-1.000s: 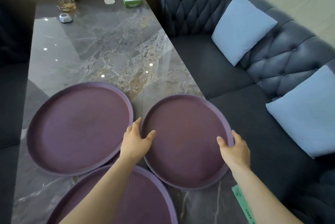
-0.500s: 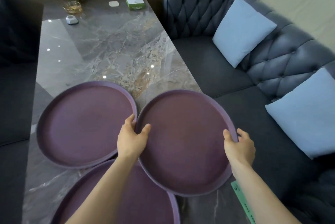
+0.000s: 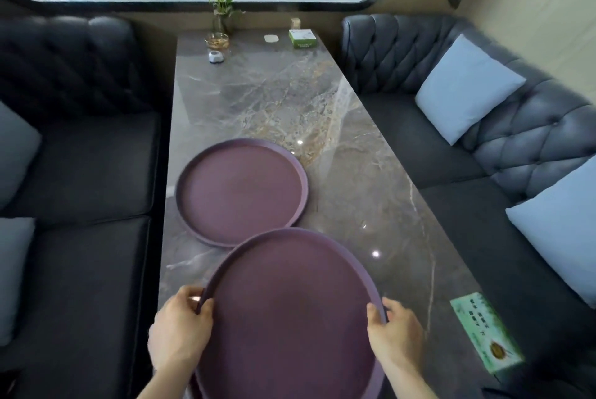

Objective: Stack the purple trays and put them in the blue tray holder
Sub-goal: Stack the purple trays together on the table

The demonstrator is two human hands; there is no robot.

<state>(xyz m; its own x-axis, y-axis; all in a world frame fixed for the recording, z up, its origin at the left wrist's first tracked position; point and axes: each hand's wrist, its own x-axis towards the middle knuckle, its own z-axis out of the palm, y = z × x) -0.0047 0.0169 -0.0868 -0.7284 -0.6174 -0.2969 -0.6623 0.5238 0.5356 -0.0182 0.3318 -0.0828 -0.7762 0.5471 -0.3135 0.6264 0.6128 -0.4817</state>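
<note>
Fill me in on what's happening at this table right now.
A person is gathering purple trays on the marble table. The left hand and right hand grip opposite edges of the near tray, thumbs over its rim. A sliver of another purple rim shows beneath it at the bottom edge, so it seems to sit over another tray. The far tray lies flat and untouched. No blue tray holder is in view.

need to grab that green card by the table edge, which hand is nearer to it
Right. The right hand grips the near purple tray on the side facing the green card; the left hand holds the tray's opposite rim, farther away.
</note>
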